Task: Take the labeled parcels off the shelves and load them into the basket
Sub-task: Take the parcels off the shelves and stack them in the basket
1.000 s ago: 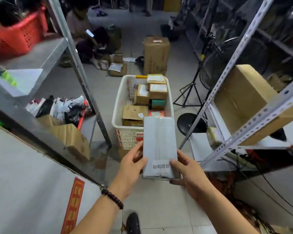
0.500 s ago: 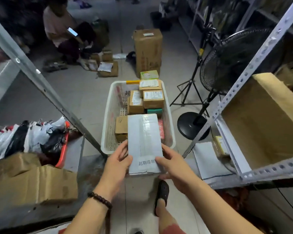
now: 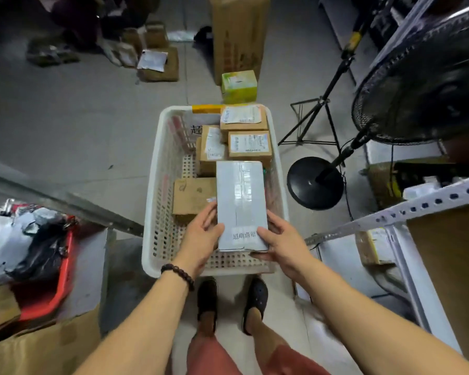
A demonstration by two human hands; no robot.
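Observation:
A long grey taped parcel (image 3: 241, 201) with printed characters near its close end hangs flat over the near right part of the white plastic basket (image 3: 157, 185). My left hand (image 3: 201, 236) grips its left edge and my right hand (image 3: 280, 244) grips its near right corner. Inside the basket lie several brown cardboard parcels with white labels (image 3: 248, 142) at the far end and a plain brown box (image 3: 192, 196) at the left. A labeled parcel (image 3: 374, 244) sits on the low right shelf.
Metal shelf frames flank me: a grey beam (image 3: 65, 201) at left, a perforated white rail (image 3: 406, 209) at right. A standing fan (image 3: 423, 85) and its round base (image 3: 314, 182) stand right of the basket. A red crate of bags (image 3: 46, 266) sits left. Tall carton (image 3: 238, 36) beyond.
I have stepped up to the basket and the view has tipped downward. Both hands have carried the grey parcel forward and lower, from before the basket's near rim to over its inside.

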